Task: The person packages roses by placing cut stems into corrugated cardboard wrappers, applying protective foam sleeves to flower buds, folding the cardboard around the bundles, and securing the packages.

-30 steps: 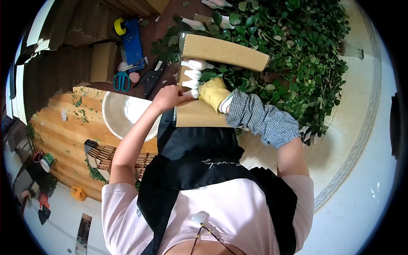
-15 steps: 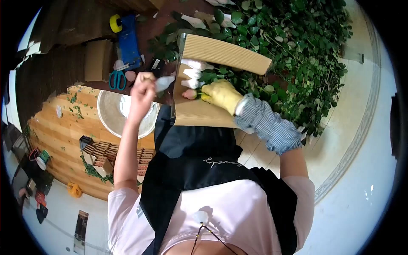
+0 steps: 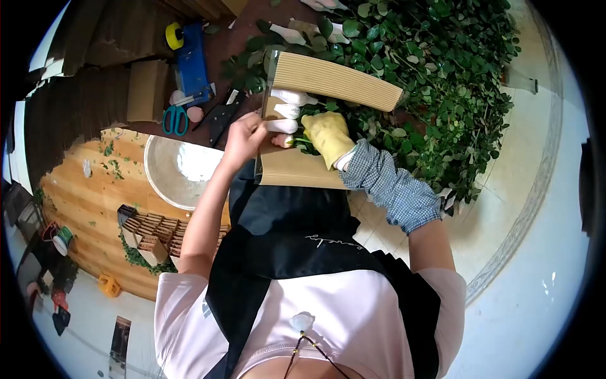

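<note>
My bare left hand (image 3: 246, 136) is closed, its fingertips pinching the end of a white bud sleeve (image 3: 281, 126) at the left edge of an open corrugated cardboard wrap (image 3: 309, 179). More white-sleeved rose heads (image 3: 291, 96) lie above it in the wrap. Just below the pinched sleeve is a pink rose (image 3: 282, 140) without a sleeve. My right hand (image 3: 327, 134), in a yellow glove and a checked oversleeve, is curled closed over the rose stems right of the heads. Its fingertips are partly hidden, and the stem in its grip is hard to make out.
Leafy rose stems (image 3: 429, 76) pile up at the upper right. On the left lie teal scissors (image 3: 175, 120), a blue tape dispenser (image 3: 191, 66) and a black tool (image 3: 222, 117). A white basin (image 3: 161, 174) stands below the table edge, near stacked cardboard (image 3: 154, 234).
My left hand has moved right, from beside the wrap to the rose heads, bringing the white sleeve it held. My right hand has shifted slightly up and left, away from the pink rose's stem.
</note>
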Motion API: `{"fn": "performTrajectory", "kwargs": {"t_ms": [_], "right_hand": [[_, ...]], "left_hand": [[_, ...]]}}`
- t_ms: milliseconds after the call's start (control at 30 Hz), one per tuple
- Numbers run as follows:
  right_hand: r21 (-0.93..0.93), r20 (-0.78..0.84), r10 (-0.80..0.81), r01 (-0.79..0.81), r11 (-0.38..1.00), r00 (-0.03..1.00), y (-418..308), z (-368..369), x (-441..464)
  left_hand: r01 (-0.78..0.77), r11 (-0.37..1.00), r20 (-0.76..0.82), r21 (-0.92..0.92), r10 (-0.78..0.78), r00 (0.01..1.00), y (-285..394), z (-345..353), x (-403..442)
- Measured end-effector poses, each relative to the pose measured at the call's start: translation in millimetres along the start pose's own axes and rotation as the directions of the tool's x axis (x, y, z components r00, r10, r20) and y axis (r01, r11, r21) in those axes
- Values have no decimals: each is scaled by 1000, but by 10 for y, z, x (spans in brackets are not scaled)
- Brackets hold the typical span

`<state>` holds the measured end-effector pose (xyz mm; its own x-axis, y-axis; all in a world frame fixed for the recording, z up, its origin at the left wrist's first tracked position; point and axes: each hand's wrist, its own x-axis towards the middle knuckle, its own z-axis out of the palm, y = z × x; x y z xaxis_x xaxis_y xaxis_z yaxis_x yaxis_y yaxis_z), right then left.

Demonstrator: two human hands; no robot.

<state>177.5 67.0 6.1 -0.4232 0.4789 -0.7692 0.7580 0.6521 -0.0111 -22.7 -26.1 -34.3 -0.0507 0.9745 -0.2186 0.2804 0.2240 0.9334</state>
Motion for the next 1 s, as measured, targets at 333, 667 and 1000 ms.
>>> {"fn": "performTrajectory", "kwargs": {"t_ms": [333, 667, 1000], "right_hand": [[185, -339, 127, -66, 981, 932, 74, -74, -142], [120, -318, 130, -96, 988, 939, 141, 267, 147], [-122, -328, 127, -176, 977, 936, 163, 245, -38]], "left_hand": [[124, 979, -106, 160, -108, 988, 65, -118, 2], [195, 978, -290, 71, -167, 942, 109, -17, 75], [153, 978, -72, 140, -144, 987, -102, 59, 343]]}}
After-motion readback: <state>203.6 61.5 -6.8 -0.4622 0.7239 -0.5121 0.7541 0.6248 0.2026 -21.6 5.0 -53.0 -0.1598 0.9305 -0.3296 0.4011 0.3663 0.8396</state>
